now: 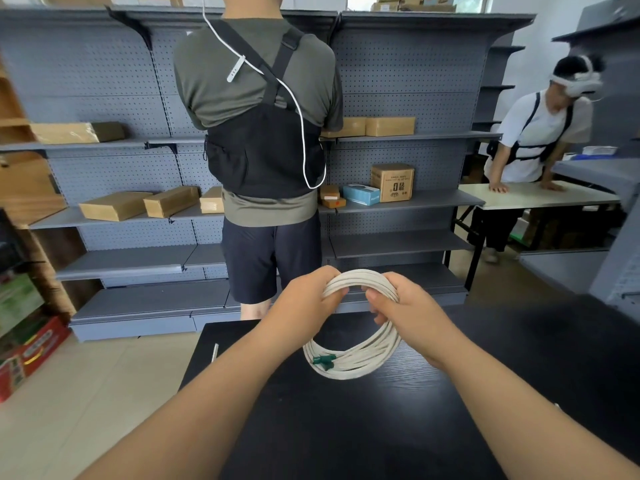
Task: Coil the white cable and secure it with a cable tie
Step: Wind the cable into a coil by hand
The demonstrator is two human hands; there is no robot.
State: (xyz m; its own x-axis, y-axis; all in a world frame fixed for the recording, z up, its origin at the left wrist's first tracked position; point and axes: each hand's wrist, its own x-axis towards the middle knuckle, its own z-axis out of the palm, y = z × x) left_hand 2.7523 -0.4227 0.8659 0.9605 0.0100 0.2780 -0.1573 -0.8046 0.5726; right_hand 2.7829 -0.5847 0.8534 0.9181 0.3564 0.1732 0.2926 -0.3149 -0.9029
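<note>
**Desk:** Where is the cable from where you sit?

**Operator:** I see the white round cable (363, 362) wound into a loop of several turns, held over the black wood-grain table (346, 438). The loop tilts towards me. I cannot tell whether its low edge touches the tabletop.

**Desk:** And the hands?

**Operator:** Both grasp the top of the loop. The left hand (304, 299) has its fingers curled round the strands at the upper left. The right hand (405, 306) wraps round them at the upper right, just beside the left.

**Desk:** Any tie on it?

**Operator:** A small dark green tie (323, 361) sits across the strands at the loop's lower left. I cannot tell whether it goes fully round. A thin pale strip (215, 351) lies on the table's left edge, well apart from the loop.

**Desk:** What's behind?

**Operator:** Grey metal pegboard shelving (415, 244) with brown cardboard boxes (389, 126). A person in an olive shirt and black vest (256, 81) stands facing it. To the right, a person in a white shirt (540, 133) leans on a light table (536, 199).
</note>
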